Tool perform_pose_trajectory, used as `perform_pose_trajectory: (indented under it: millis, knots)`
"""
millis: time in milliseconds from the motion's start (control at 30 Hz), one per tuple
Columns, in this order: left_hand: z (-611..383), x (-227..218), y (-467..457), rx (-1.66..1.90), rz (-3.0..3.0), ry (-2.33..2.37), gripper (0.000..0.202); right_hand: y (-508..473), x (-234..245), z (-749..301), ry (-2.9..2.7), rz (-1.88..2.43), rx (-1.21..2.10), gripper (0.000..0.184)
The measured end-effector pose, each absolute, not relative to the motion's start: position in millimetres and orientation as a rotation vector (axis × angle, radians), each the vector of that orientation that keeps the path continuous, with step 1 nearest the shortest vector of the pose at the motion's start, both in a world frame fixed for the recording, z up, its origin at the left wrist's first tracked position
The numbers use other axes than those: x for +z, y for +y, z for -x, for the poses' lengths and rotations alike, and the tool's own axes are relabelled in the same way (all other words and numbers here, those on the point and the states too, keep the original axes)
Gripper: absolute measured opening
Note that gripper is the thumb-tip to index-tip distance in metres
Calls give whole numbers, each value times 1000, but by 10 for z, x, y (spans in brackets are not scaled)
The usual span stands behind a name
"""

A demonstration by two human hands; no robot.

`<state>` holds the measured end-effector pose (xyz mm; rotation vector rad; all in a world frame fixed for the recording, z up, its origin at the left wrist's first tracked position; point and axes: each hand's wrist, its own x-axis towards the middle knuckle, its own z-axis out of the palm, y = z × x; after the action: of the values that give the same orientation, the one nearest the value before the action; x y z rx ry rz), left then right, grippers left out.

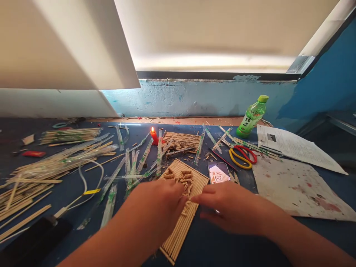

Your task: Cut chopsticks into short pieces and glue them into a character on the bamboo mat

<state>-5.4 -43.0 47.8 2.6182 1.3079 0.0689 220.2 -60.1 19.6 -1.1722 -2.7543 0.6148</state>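
Observation:
A panel of thin sticks laid side by side [174, 237] rests slanted on the dark blue table. Small pieces of cut stick [187, 177] form raised shapes on its upper half. My left hand [158, 202] is over the panel's left side, fingers curled down at the pieces; whatever its fingertips hold is hidden. From the right, my right hand [228, 205] reaches over the panel's edge, index finger stretched toward the same pieces and the other fingers apart, with nothing visible in them. Beside that hand lies a phone [218, 171] with a lit screen showing a similar pattern.
A lit red candle [154, 136] stands behind the panel, near a second stick panel [185, 141]. Scissors [241, 157], a green tea bottle [252, 116] and papers [297, 148] are at right. Loose sticks [33, 185], plastic wrappers [109, 204] and a white cable [102, 174] cover the left.

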Motion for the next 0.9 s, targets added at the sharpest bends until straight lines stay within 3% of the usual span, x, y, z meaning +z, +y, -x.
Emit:
perform_pose_trajectory:
  millis: [167,267,400,633,767,900]
  knots:
    - [127,51,-597,-81,-2584,1298,25,-678,106,-2083,-2901,1174,516,24]
    - [100,-19,-584,-199,-2555,1300,28,-667,13,-2076,-2900,1196,406,12]
    - [90,-16,-551,-237,-2565,1250,29,-688,-65,-2040,-2900,1187,310,12]
    - [192,-104,-580,-195,-2637,1101,29,-774,-43,-1940,-2911,996,370,28]
    - [194,-178,-557,-180,-2643,1047,61,-805,-32,-1962,-2895,982,311,43]
    - [185,-257,-558,-225,-2670,1008,65,-811,-91,-1994,-2914,980,153,47]
